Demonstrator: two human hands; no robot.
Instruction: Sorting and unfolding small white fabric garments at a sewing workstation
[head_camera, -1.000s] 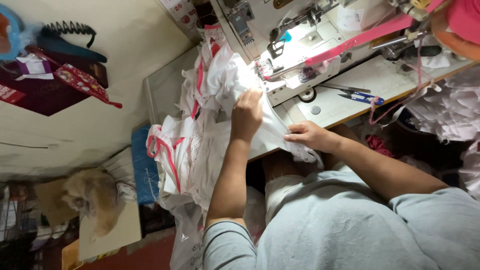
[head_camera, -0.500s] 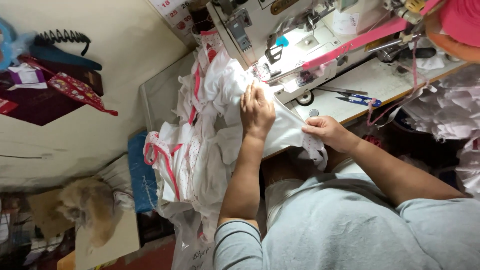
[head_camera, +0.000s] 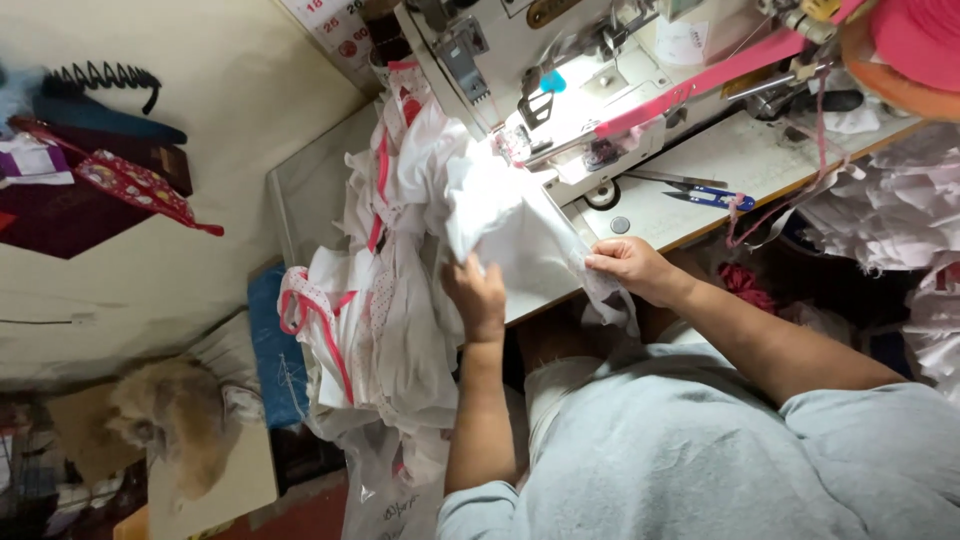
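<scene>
Both hands held one white cloth (head_camera: 520, 235) on the table (head_camera: 720, 165) before the sewing machine (head_camera: 560, 60). Left hand (head_camera: 480, 295) gripped its near edge, fingers closed; right hand (head_camera: 625, 265) pinched a corner, seemingly to spread it flat. Heaped pink-trimmed pieces (head_camera: 380, 300) crowded the left; snips (head_camera: 705, 197) lay clear, right.

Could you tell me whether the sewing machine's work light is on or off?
On: the sewing machine casts a bright glow on the white fabric.

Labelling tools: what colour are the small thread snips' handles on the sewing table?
Blue, on the thread snips; head view.
</scene>
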